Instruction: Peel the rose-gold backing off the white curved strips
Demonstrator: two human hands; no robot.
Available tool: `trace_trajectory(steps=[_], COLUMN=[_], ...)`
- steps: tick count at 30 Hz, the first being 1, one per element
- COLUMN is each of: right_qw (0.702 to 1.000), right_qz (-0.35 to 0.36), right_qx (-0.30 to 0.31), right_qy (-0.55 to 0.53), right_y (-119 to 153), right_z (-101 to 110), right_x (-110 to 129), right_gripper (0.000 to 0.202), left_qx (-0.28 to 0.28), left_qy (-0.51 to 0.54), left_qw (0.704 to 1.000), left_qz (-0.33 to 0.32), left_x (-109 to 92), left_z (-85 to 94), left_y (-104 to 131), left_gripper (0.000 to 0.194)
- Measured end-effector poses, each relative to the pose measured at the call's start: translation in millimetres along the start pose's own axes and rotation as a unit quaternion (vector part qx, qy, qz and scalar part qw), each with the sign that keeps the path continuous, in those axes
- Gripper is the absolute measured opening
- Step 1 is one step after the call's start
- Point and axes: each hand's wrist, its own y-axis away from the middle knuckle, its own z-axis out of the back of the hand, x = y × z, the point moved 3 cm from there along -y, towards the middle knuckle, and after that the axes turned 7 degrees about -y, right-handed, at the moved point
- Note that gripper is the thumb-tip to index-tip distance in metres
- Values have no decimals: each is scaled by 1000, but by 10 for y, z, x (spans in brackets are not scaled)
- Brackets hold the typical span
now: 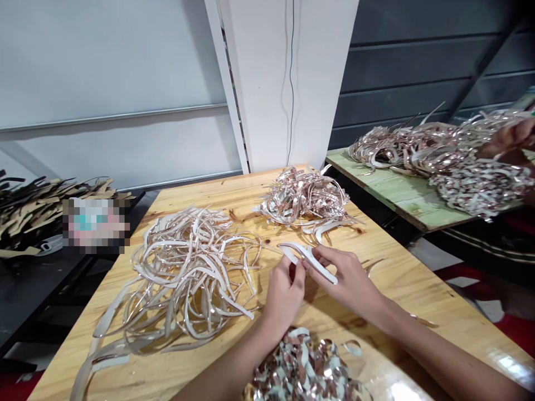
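Over the middle of the wooden table, my left hand (288,287) pinches one part of a curved white strip (320,266) with shiny edges. My right hand (349,278) is closed on the same strip between thumb and fingers, close beside the left. Whether it is one folded strip or two laid together I cannot tell. Left of my hands spreads a loose heap of long curved strips (196,278), white with rose-gold edges. Behind them sits a shinier tangle of rose-gold strips (307,195). Below my wrists lies a pile of short white and copper pieces (305,370).
On a greenish table (393,192) at the right are more shiny strips (418,145), with another person's hand (512,136) over them. Brown and black strips (45,209) cover a dark table (33,289) at the left. A white pillar (288,83) stands behind the wooden table (418,289).
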Motion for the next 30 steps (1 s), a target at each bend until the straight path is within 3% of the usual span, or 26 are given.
trace_trajectory(steps=[30], right_qw=[1000], right_qz=[-20], right_qx=[4], right_qy=[1], right_y=[4], right_z=[20], right_x=[26], right_gripper=[14], left_qx=[2], left_qy=[-19], left_qw=[1000], left_qz=[-7], left_x=[36], left_z=[-15], left_y=[-8], left_gripper=[18])
